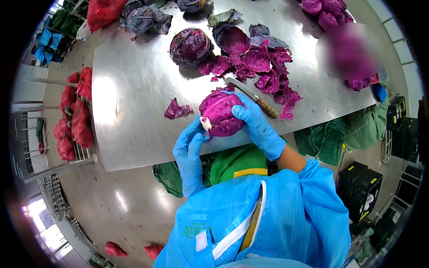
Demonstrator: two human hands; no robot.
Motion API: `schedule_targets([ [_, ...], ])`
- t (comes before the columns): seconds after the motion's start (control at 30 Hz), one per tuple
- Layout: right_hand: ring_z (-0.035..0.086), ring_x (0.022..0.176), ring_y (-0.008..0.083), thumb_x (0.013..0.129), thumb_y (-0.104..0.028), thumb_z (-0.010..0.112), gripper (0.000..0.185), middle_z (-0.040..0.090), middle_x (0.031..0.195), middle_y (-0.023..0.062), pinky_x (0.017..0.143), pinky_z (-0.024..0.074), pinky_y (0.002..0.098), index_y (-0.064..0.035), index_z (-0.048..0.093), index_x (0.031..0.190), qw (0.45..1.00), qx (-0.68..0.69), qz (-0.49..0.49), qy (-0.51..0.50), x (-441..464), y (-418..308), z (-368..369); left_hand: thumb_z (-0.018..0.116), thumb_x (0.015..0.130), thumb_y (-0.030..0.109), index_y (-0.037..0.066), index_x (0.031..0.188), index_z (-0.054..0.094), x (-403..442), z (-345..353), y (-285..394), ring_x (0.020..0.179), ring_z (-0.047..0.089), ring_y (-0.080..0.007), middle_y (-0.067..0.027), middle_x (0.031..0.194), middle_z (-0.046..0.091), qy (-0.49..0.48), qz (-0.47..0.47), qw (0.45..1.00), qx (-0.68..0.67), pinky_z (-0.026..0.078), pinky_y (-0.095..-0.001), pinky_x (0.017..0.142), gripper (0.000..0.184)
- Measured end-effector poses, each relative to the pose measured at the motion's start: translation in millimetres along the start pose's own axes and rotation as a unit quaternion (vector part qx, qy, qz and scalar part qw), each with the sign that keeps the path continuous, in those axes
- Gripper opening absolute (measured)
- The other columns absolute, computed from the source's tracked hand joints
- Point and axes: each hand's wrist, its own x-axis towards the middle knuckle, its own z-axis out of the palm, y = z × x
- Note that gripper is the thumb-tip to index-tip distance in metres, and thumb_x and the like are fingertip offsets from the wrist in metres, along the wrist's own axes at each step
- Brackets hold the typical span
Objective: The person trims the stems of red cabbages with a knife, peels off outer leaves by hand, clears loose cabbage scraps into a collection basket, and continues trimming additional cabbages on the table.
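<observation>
A peeled red cabbage [219, 114], glossy purple with a white stem stub at its left, is held between my gloved hands above the near edge of the steel table [134, 111]. My left hand [190, 154] has its fingers and thumb at the cabbage's lower left, around the stem. From the right, my right hand [259, 127] grips the cabbage's side. Just past this hand is a curved knife [267, 107] with a wooden handle; I cannot tell whether the hand touches it. A torn purple leaf [178, 109] lies to the left.
Loose purple leaves [263, 62] pile up beyond the knife. A dark unpeeled cabbage [191, 46] sits left of them, with more dark cabbages [145, 18] farther back. Peeled cabbages [328, 13] are stacked at the right, partly blurred. Red sacks [80, 123] and black crates [359, 190] stand around.
</observation>
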Motion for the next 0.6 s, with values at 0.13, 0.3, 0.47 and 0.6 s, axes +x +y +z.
schedule_targets([
  [0.13, 0.058, 0.103, 0.0154, 0.083, -0.034, 0.071, 0.062, 0.060, 0.115, 0.0085, 0.091, 0.0489, 0.0301, -0.0003, 0.049, 0.131, 0.999, 0.029, 0.037, 0.018, -11.2, -4.0, 16.8, 0.074, 0.083, 0.019, 0.004, 0.134, 0.052, -0.8, 4.7, 8.8, 0.099, 0.062, -0.0170, -0.0094, 0.117, 0.062, -0.023, 0.078, 0.989, 0.127, 0.052, -0.0321, 0.085, 0.058],
  [0.3, 0.061, 0.100, 0.0154, 0.085, -0.031, 0.068, 0.055, 0.062, 0.112, 0.0076, 0.090, 0.0498, 0.0303, -0.0011, 0.051, 0.129, 0.996, 0.060, 0.059, 0.031, -15.7, -1.5, 20.6, 0.067, 0.089, 0.021, 0.002, 0.129, 0.055, 10.2, -7.2, -3.5, 0.090, 0.064, -0.0220, -0.0145, 0.105, 0.062, -0.042, 0.209, 0.937, 0.277, 0.052, -0.0333, 0.076, 0.046],
  [0.47, 0.062, 0.100, 0.0167, 0.085, -0.034, 0.067, 0.055, 0.062, 0.113, 0.0083, 0.089, 0.0510, 0.0312, -0.0022, 0.052, 0.128, 0.996, 0.064, 0.063, 0.013, -19.5, 14.0, 15.7, 0.054, 0.095, 0.019, -0.002, 0.110, 0.060, 16.1, -7.0, -21.0, 0.069, 0.060, -0.0238, -0.0143, 0.088, 0.062, 0.028, 0.321, 0.869, 0.376, 0.050, -0.0350, 0.063, 0.026],
  [0.6, 0.062, 0.105, 0.0232, 0.084, -0.043, 0.066, 0.063, 0.060, 0.119, 0.0121, 0.086, 0.0544, 0.0417, -0.0055, 0.049, 0.131, 0.987, 0.108, 0.119, 0.025, -28.0, 4.0, 25.2, 0.051, 0.095, 0.019, 0.000, 0.096, 0.062, 27.8, -13.3, -36.0, 0.068, 0.057, -0.0191, -0.0069, 0.084, 0.063, 0.062, 0.225, 0.939, 0.252, 0.049, -0.0331, 0.065, 0.022],
])
